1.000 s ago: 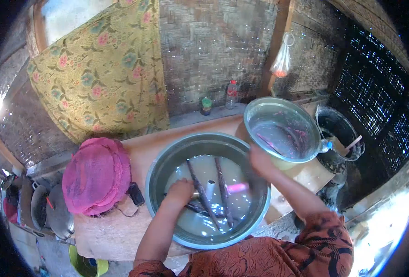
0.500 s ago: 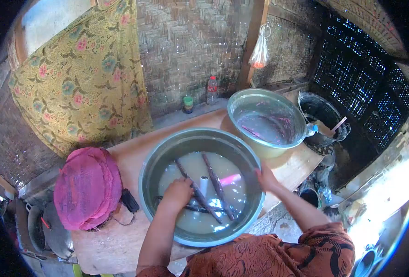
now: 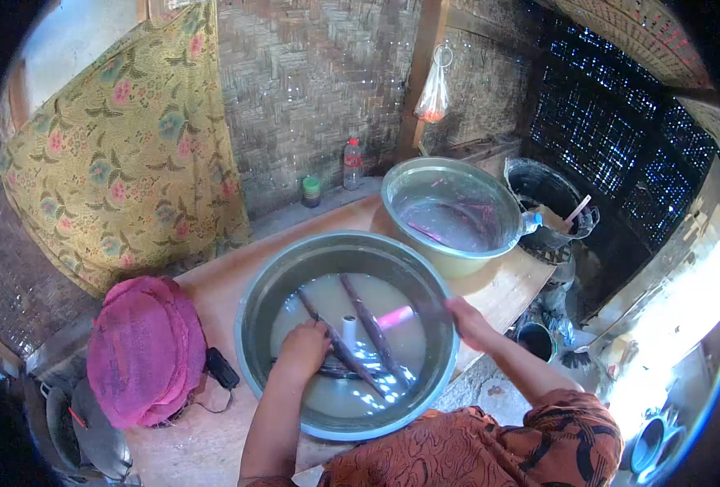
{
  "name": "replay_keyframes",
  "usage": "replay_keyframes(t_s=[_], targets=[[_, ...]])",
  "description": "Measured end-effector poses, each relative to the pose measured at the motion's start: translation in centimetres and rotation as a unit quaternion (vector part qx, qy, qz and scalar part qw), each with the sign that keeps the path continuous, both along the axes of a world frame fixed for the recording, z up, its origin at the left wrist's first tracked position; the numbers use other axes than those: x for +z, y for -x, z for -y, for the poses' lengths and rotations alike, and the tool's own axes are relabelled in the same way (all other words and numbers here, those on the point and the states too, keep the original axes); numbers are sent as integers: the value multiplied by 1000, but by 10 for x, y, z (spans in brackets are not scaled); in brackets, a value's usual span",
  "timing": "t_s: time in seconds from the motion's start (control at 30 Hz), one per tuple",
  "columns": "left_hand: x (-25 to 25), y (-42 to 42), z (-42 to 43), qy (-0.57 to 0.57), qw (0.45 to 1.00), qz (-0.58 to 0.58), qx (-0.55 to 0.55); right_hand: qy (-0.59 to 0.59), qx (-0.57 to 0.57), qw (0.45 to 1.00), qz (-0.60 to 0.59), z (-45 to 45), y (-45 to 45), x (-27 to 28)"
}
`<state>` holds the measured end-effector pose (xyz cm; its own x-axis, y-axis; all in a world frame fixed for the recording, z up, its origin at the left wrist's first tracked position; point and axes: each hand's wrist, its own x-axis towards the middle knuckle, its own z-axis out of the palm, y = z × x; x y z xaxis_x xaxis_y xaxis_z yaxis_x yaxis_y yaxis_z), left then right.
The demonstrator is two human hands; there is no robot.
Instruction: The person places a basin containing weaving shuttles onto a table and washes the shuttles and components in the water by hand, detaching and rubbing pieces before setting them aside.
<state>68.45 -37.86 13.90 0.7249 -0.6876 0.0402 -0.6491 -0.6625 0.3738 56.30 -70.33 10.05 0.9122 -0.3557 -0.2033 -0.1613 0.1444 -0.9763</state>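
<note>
A large grey-green basin of cloudy water stands on the table before me. In the water lie long dark purple stick-like pieces, a short white cylinder and a pink cylinder. My left hand is inside the basin, its fingers curled at one dark purple stick; part of the grip is hidden. Another dark piece lies partly under that hand. At the basin's right rim, my right hand is closed on the edge.
A second basin with pinkish pieces in liquid stands behind, beside a black bucket. Pink round mesh pieces and a small black object lie left on the wooden table. A bottle and green-lidded jar stand by the wall.
The view has shifted slightly, so the surroundings sit further left and a little lower. Both hands keep nearly the same places at the basin.
</note>
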Motion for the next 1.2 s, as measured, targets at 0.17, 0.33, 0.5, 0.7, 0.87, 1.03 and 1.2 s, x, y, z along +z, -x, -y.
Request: replay_keyframes(t_s=[0.17, 0.33, 0.5, 0.7, 0.87, 1.03, 1.2], targets=[[5, 2, 1, 11, 1000, -25, -1, -86, -23, 993, -82, 10, -9, 0], [-2, 4, 1, 19, 999, -30, -24, -57, -6, 991, -120, 7, 0, 13], [2, 2, 3, 14, 999, -26, -20, 70, 32, 993, -92, 26, -39, 2], [-3, -2, 3, 18, 999, -35, -34, 454, 169, 875, -1, 36, -161, 22], [-15, -7, 6, -6, 999, -43, -14, 480, 229, 847, -8, 15, -230, 23], [-1, 2, -4, 12, 999, -51, 7, 829, 157, 534, 51, -12, -134, 58], [-2, -4, -8, 20, 998, -53, 29, 912, 372, 161, -59, -5, -108, 2]])
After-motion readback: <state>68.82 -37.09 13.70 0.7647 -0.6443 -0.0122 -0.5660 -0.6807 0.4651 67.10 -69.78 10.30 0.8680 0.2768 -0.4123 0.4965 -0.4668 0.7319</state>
